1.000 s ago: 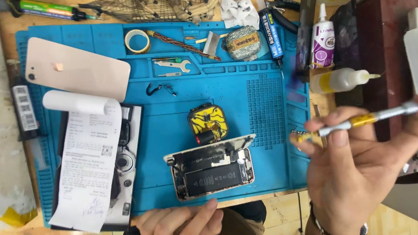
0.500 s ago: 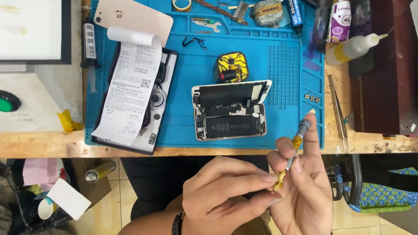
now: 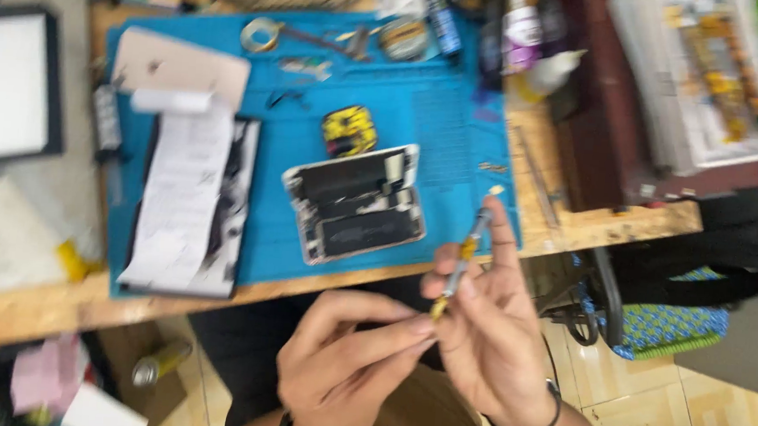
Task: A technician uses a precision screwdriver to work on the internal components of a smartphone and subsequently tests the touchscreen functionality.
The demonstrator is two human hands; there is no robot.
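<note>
Wooden workbench (image 3: 576, 228) carries a blue mat (image 3: 456, 147) with an opened phone (image 3: 354, 204). Below its edge, the right hand (image 3: 491, 339) grips a slim screwdriver (image 3: 464, 258); left hand (image 3: 344, 368) fingertips pinch its lower tip. Steadying both wrists would probably help.

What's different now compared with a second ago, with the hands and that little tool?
The right hand drew the screwdriver back from beside the blue mat toward the body, off the bench edge. The left hand, which was low by the lap, came up and now pinches the tool's lower tip. The opened phone, the yellow part and the paper slip lie on the mat as before.
</note>
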